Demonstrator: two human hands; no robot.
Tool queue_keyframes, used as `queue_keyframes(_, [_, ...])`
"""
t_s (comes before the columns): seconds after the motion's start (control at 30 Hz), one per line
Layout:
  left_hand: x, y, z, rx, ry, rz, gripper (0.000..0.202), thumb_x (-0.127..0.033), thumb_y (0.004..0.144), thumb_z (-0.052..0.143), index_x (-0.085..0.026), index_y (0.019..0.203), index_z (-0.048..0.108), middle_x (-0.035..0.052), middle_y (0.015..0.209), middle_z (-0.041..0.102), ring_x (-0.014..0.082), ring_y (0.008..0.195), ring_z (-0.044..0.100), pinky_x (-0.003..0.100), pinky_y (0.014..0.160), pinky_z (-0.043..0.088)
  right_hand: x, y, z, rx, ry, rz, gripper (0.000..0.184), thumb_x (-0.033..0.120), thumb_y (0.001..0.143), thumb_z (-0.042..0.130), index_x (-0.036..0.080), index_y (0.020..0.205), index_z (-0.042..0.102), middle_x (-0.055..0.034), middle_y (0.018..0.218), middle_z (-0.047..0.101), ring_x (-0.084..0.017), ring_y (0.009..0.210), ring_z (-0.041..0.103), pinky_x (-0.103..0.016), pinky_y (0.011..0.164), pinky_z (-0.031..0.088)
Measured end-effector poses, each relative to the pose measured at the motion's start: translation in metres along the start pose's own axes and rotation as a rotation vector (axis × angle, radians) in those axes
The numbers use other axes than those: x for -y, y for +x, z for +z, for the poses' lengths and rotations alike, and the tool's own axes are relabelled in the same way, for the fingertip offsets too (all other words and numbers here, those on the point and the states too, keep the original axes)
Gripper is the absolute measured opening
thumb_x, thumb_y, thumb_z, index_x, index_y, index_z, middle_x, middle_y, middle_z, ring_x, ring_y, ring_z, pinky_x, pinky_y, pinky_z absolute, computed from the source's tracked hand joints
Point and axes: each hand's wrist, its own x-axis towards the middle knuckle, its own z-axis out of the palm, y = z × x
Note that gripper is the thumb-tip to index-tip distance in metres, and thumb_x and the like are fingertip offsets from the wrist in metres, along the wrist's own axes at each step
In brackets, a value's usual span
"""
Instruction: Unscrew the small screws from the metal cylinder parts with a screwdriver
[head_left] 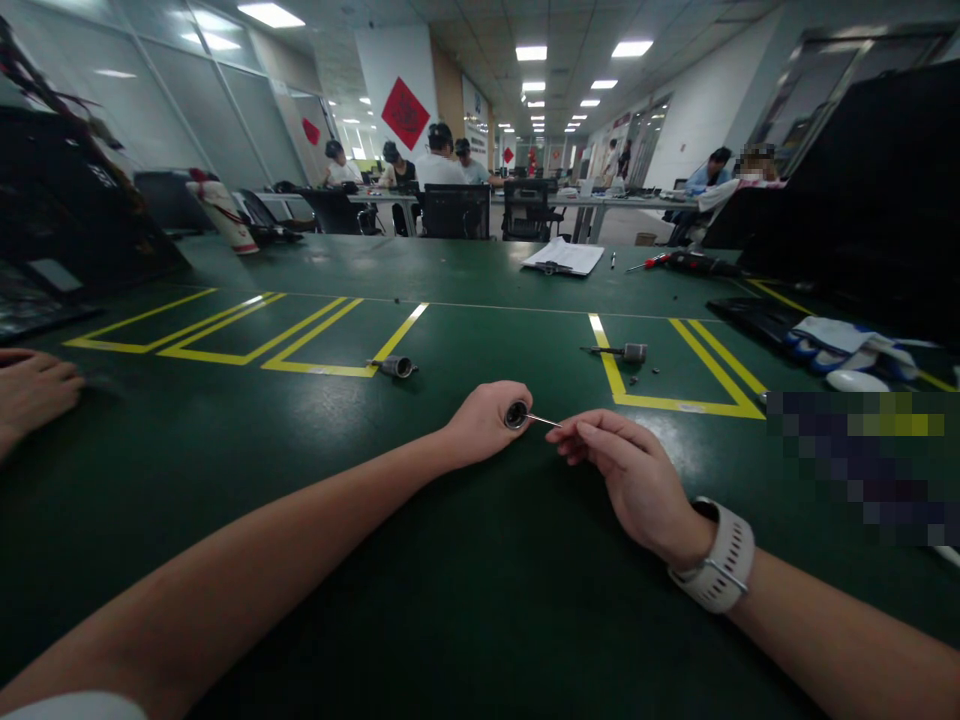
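My left hand (487, 425) is closed around a small hollow metal cylinder (516, 414), its dark open end turned toward my right hand. Between the fingertips of my right hand (626, 470) is one end of a thin metal rod (543, 420); its other end meets the cylinder's mouth, and I cannot tell how deep it goes. A similar metal cylinder (397, 367) lies on the green table by a yellow tape line. To the right lies another cylinder with a thin shaft (634, 353), a few tiny dark pieces near it.
Another person's hand (37, 392) rests at the left edge. Yellow tape outlines (322, 371) mark the table. Farther back are a clipboard with papers (566, 256) and a red-black tool (686, 262). White-and-blue gloves (855, 345) and a white mouse (857, 381) lie at the right.
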Motion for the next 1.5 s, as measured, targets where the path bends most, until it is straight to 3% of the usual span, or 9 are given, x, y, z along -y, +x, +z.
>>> queue_keyframes(0.13, [0.001,0.0,0.002,0.019,0.121,0.015,0.005,-0.018,0.078,0.057,-0.016,0.074,0.055,-0.0002,0.071,0.056,0.0136,0.066,0.052,0.026,0.062,0.04,0.0,-0.003,0.002,0.024,-0.167,-0.037,0.018,0.031,0.084,0.054,0.022,0.084,0.07,-0.0046,0.088,0.068,-0.018,0.078,0.057,-0.034,0.069,0.043])
queue_keyframes(0.27, [-0.001,-0.001,0.001,0.051,0.17,0.063,0.002,-0.016,0.078,0.056,-0.016,0.076,0.056,0.0008,0.072,0.057,0.0149,0.069,0.054,0.029,0.068,0.042,0.002,-0.001,0.001,0.035,-0.122,0.029,0.019,0.03,0.083,0.054,0.021,0.082,0.07,-0.0054,0.088,0.068,-0.018,0.078,0.057,-0.033,0.069,0.043])
queue_keyframes(0.47, [-0.003,-0.002,-0.003,0.019,0.021,0.051,0.006,-0.017,0.077,0.057,-0.015,0.072,0.054,-0.0012,0.069,0.054,0.0111,0.063,0.051,0.023,0.06,0.04,0.002,0.004,-0.003,0.031,0.108,0.131,0.017,0.028,0.08,0.056,0.018,0.079,0.07,-0.0073,0.087,0.069,-0.017,0.075,0.057,-0.032,0.067,0.044])
queue_keyframes(0.77, [-0.004,-0.001,-0.003,0.009,-0.134,0.005,0.013,-0.022,0.075,0.059,-0.015,0.066,0.051,-0.0038,0.062,0.05,0.0084,0.056,0.047,0.02,0.054,0.037,0.003,0.004,0.0,0.017,0.116,0.119,0.017,0.027,0.08,0.055,0.018,0.079,0.069,-0.0073,0.089,0.069,-0.017,0.075,0.057,-0.031,0.067,0.043])
queue_keyframes(1.07, [0.0,-0.001,0.0,0.004,0.09,0.051,0.006,-0.018,0.077,0.056,-0.016,0.072,0.054,-0.001,0.069,0.054,0.0124,0.064,0.051,0.025,0.062,0.039,0.003,-0.001,0.005,0.017,-0.089,0.019,0.018,0.03,0.082,0.055,0.021,0.081,0.07,-0.0053,0.087,0.068,-0.018,0.076,0.057,-0.033,0.068,0.043])
queue_keyframes(1.2, [-0.001,-0.002,-0.001,0.027,0.159,0.114,0.004,-0.015,0.078,0.055,-0.015,0.074,0.054,-0.0001,0.071,0.055,0.0136,0.067,0.052,0.027,0.067,0.039,0.004,0.003,0.002,0.036,0.03,0.101,0.016,0.027,0.081,0.056,0.019,0.079,0.07,-0.0061,0.088,0.069,-0.017,0.075,0.057,-0.032,0.068,0.042])
queue_keyframes(1.5, [-0.002,-0.002,-0.004,0.041,-0.026,0.088,0.008,-0.017,0.076,0.058,-0.015,0.07,0.052,-0.0016,0.069,0.054,0.0106,0.061,0.05,0.023,0.059,0.038,0.003,0.007,-0.007,0.074,0.17,0.162,0.017,0.024,0.082,0.055,0.017,0.079,0.07,-0.0064,0.088,0.07,-0.016,0.075,0.057,-0.031,0.069,0.042])
